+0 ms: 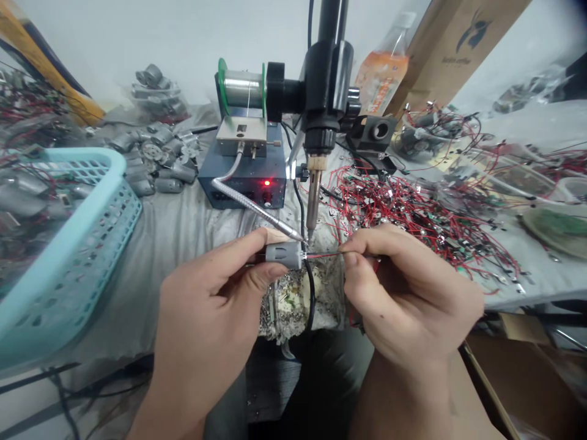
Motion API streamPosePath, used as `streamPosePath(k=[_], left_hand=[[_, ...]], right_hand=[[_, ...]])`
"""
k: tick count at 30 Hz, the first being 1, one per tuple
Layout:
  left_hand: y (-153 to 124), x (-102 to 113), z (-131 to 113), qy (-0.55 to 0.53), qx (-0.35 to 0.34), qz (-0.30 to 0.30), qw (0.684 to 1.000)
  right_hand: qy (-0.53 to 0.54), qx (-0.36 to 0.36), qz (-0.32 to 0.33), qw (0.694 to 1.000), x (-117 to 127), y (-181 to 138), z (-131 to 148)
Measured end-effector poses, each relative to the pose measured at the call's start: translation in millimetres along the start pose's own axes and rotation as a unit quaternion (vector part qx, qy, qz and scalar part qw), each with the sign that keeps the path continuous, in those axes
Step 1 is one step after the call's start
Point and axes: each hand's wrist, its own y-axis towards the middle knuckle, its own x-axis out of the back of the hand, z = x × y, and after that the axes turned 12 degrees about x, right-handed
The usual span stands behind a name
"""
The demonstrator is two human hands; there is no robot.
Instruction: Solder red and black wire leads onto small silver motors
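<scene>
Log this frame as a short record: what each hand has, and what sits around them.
left hand: pinches a gray motor
right hand: pinches a red wire, its end at the motor
iron: soldering iron, tip just above the motor's end
feed: metal solder tube, its nozzle by the same end
around: solder spool, blue basket, tangled red wires

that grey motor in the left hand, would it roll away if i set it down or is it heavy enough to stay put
The small grey motor would probably roll if laid down, since its body looks like a smooth cylinder. It likely feels fairly heavy for its size, being a compact, closed can. The thin red wire at its end looks too floppy to steady it.
</scene>
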Motion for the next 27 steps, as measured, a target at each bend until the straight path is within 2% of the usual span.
streamPosePath(k=[7, 13, 17, 22, 27], left_hand=[[1.5, 1.1, -2.5, -0.015, -0.021, 0.03, 0.999], [0.9, 1.5, -1.1, 0.0, 0.0, 0.011, 1.0], [2.0, 1.4, -0.7, -0.007, 0.01, 0.013, 1.0], [-5.8, 11.6, -0.9, 0.029, 0.004, 0.006, 1.0], [-18.9, 21.0, -0.7, 0.045, 0.011, -0.004, 0.999]], right_hand=[[-0.027, -0.031, -0.01, 0.999, -0.2, -1.4, 1.7], [-0.013, -0.012, 0.0, 1.0, 0.5, -1.3, -0.9], [-0.008, -0.031, 0.007, 0.999, 2.8, -2.1, -0.4], [-0.003, -0.051, 0.037, 0.998, 9.9, 2.1, 10.1], [0.001, -0.039, 0.03, 0.999, 13.8, 8.0, 24.3]])
